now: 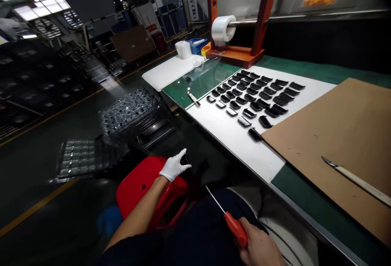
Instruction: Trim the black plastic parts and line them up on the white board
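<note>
The white-gloved left hand (pixel 173 167) pinches a small black curved piece (pixel 185 160) above a red plastic chair (pixel 137 180), the bare right hand (pixel 259 246) clenches a red-handled screwdriver (pixel 235 229), and stacked clear compartmented plastic trays (pixel 130 115) sit beyond, their contents too dim to tell.

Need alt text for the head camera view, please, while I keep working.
A white-gloved left hand holds a small black part above a red chair, while a bare right hand grips a red-handled screwdriver. Rows of black parts lie on a white sheet on a green-topped bench.
</note>
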`<state>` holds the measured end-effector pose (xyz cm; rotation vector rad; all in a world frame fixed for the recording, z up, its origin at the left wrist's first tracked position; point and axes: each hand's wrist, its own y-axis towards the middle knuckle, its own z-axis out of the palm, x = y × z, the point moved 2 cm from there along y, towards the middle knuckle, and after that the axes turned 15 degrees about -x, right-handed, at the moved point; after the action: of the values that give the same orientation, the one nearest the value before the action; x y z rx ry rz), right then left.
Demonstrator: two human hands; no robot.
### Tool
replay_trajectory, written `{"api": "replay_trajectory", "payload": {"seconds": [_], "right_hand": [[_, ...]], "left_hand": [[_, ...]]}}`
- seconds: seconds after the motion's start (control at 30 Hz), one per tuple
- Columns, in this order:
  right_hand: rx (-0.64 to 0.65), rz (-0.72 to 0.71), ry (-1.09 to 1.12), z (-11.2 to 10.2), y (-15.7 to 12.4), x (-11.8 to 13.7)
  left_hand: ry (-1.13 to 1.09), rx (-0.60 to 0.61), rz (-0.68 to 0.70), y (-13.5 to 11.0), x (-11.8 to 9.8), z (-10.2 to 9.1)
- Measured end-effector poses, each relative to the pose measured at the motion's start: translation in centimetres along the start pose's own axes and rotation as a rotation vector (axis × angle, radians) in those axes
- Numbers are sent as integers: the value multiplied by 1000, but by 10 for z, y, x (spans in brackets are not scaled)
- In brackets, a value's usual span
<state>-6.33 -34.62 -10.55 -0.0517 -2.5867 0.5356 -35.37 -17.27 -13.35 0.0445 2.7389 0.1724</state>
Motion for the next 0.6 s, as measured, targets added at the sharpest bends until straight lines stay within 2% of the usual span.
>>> {"api": "replay_trajectory", "payload": {"seconds": [0.17, 0.37, 0.5, 0.6], "right_hand": [[69, -24, -87, -3, 5, 8], [61, -21, -114, -1, 10, 9], [72, -21, -98, 2, 14, 6], [65, -6, -82, 8, 12, 0]], "left_hand": [[-37, 45, -96, -13, 24, 20], [-93, 53, -136, -2, 39, 23], [-112, 56, -125, 2, 38, 26], [-111, 31, -95, 1, 26, 20]]}}
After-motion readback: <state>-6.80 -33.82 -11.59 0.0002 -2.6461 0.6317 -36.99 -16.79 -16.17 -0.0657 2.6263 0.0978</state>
